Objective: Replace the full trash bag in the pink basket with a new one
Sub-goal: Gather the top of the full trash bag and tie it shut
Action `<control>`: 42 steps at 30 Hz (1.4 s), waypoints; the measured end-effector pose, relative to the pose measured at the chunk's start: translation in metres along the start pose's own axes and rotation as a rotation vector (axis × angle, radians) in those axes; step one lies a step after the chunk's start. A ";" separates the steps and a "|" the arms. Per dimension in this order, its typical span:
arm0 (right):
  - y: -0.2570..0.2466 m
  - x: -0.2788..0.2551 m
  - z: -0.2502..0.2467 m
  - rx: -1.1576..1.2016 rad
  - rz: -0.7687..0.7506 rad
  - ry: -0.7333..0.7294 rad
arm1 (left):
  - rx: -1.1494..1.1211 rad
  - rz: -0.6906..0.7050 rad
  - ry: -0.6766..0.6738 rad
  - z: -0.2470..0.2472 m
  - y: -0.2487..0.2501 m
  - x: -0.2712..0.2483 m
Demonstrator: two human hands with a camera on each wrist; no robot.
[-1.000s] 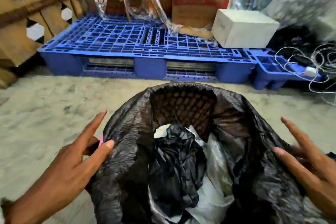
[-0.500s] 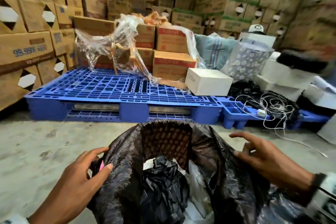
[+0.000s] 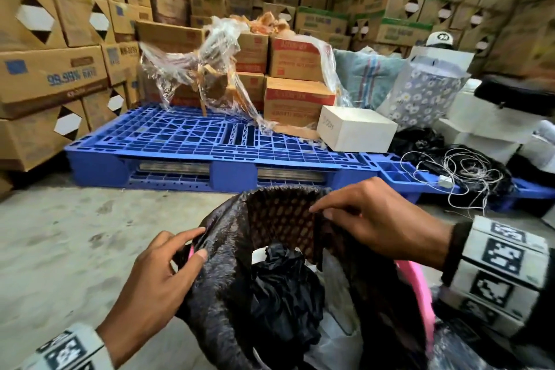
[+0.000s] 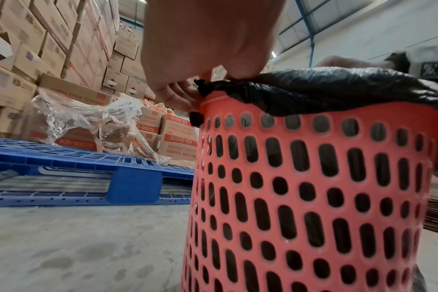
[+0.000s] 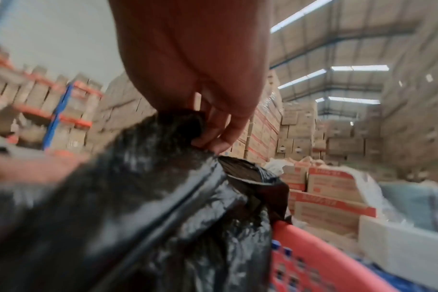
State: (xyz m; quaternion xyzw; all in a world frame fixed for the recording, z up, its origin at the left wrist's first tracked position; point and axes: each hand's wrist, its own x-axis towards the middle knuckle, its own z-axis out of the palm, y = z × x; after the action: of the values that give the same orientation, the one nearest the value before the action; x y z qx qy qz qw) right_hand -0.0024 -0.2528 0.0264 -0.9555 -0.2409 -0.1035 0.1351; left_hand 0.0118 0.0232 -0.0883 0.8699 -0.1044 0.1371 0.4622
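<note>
Both hands are now on the plastic. Left hand (image 3: 156, 276) pinches the folded edge of the black trash bag (image 3: 222, 279) between thumb and fingertips at the nine o'clock side of the rim, and the left wrist view confirms it: bunched film is trapped under the curled fingers right where the bag laps over the pink basket (image 4: 313, 187). Right hand (image 3: 375, 219) has swung in from the three o'clock side to about one o'clock, fingers curled onto the far inner wall of the bag; the right wrist view shows a gather of black film caught under those fingers, though it is blurred.

That's the change. A second ago both hands were spread flat, fingers straight, resting against the bag's outer sides at nine and three. Half a second ago the right was reaching across. Now they grip. A strip of pink rim shows bare at four o'clock, so the cuff looks to be peeling off that side already.

Inside, crumpled black and white rubbish (image 3: 282, 294) sits low in the middle, the bag plainly loaded. The basket stands on the concrete floor at six o'clock from the blue pallet (image 3: 180, 141).

My read: the gathering stage has begun. Next comes drawing the mouth together and lifting straight up. Thin film, heavy load, perforated wall; a snag or tear is the risk.
</note>
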 end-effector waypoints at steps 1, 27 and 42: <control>-0.008 0.009 -0.001 0.088 0.003 0.025 | 0.006 0.002 0.004 -0.001 0.000 0.002; 0.001 0.011 -0.025 0.583 -0.015 0.252 | -0.480 0.276 -0.345 0.004 0.167 0.093; 0.017 -0.014 -0.047 0.420 -0.047 -0.071 | -0.165 0.288 -0.529 -0.022 0.130 0.104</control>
State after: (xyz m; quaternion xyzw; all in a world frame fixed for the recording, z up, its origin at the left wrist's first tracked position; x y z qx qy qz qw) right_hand -0.0120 -0.2874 0.0634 -0.9036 -0.2839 -0.0204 0.3200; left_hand 0.0660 -0.0361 0.0591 0.8111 -0.3542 -0.0389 0.4639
